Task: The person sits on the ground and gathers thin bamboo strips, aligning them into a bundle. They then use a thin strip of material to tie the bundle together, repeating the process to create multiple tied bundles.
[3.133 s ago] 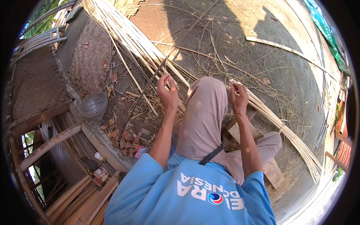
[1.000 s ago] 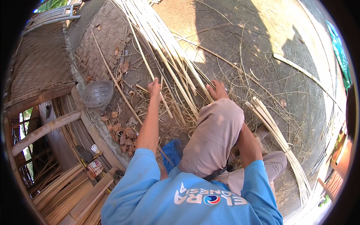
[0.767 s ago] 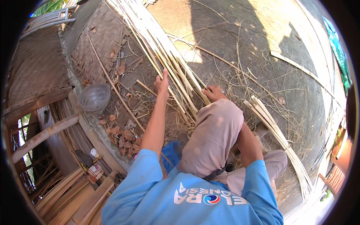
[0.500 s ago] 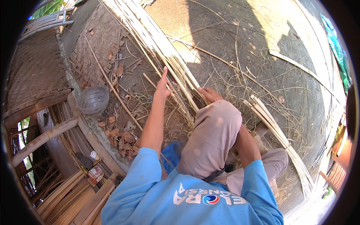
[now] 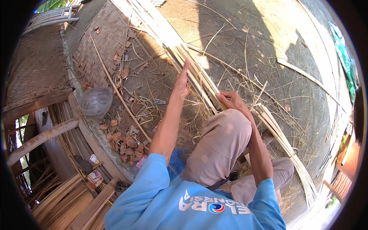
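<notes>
A long bundle of pale bamboo strips [image 5: 172, 42] slants from the upper left down to my raised knee. Against its left side rests my left hand [image 5: 181, 82], the visible finger stretched straight along the strips and the others hidden. My right hand [image 5: 232, 100] is closed on the bundle's right edge near its lower end, just above the knee. Dark gaps show between some strips. The lowest ends pass out of sight behind the knee.
A tied bundle of bamboo strips [image 5: 281, 140] lies at my right. Thin shavings [image 5: 245, 73] litter the ground. To the left are a clear plastic bowl [image 5: 96, 101], dry leaves [image 5: 124, 143], a woven mat [image 5: 101, 46] and a bamboo frame [image 5: 46, 136].
The strips, spread apart earlier, now lie closer together. Both hands have shifted to the right, and the right hand has come up from behind the knee into fuller view.
</notes>
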`<state>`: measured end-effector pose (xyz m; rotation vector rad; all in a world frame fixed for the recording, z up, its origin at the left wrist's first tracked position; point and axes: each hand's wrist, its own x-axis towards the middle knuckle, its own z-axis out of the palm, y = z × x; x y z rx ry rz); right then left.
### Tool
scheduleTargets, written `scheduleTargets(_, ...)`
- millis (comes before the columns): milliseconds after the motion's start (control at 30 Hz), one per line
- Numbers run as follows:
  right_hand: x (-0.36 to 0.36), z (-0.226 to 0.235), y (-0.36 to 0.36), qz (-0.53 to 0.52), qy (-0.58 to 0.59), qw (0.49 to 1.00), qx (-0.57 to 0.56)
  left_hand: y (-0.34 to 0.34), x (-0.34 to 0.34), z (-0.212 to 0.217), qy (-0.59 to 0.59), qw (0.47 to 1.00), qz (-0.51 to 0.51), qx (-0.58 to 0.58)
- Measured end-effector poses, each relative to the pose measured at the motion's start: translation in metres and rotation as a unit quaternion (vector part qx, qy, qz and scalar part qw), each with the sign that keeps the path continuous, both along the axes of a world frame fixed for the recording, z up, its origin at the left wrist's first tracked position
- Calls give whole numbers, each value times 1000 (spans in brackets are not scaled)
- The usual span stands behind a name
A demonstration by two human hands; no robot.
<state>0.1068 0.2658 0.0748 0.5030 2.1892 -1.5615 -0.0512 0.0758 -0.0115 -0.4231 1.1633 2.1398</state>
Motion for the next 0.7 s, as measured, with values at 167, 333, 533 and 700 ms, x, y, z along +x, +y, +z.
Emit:
scheduleTargets(167, 0, -32, 15, -27, 12, 1000, -9, 50, -23, -17, -115, 992, 13, 46)
scheduleTargets(333, 8, 5, 24, -41, 16, 999, 19, 57, -23, 4, -72, 997, -3, 33)
scheduleTargets(533, 45, 84, 48, -94, 70, 990, 81, 74, -31, 40, -7, 991, -17, 135)
scheduleTargets(700, 148, 158, 116, -355, 284, 880, 139, 125, -53, 143, 7, 983, 18, 184)
